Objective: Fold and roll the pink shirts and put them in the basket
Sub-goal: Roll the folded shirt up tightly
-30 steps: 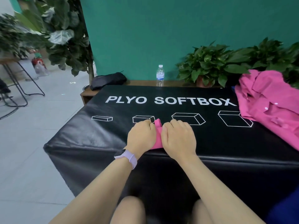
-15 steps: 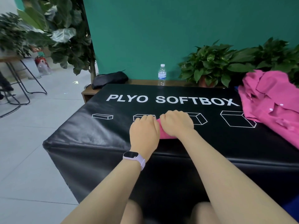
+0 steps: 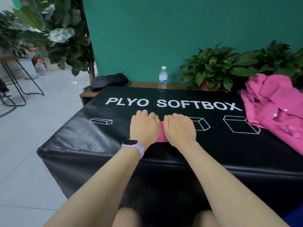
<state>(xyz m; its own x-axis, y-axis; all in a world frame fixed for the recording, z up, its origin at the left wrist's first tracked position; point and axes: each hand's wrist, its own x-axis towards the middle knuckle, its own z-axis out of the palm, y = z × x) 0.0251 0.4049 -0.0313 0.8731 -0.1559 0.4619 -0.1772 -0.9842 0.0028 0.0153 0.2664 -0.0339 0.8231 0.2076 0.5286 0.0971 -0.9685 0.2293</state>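
A rolled pink shirt [image 3: 161, 134] lies on the black soft box [image 3: 82, 145], mostly covered by my hands. My left hand [image 3: 145, 128], with a pale purple watch on its wrist, lies over the roll's left part with fingers curled over it. My right hand [image 3: 179, 129] lies over the right part the same way. Only a narrow strip of pink shows between them. A heap of loose pink shirts [image 3: 277, 108] sits at the box's right end. No basket is in view.
A water bottle [image 3: 163, 77] and a black bag [image 3: 109, 81] stand on a low wooden shelf behind the box. Potted plants [image 3: 218, 66] line the green wall. Tiled floor and metal stool legs [image 3: 19, 89] are to the left.
Both hands have moved forward across the box, away from me, with the pink roll under them. They now sit level, side by side.
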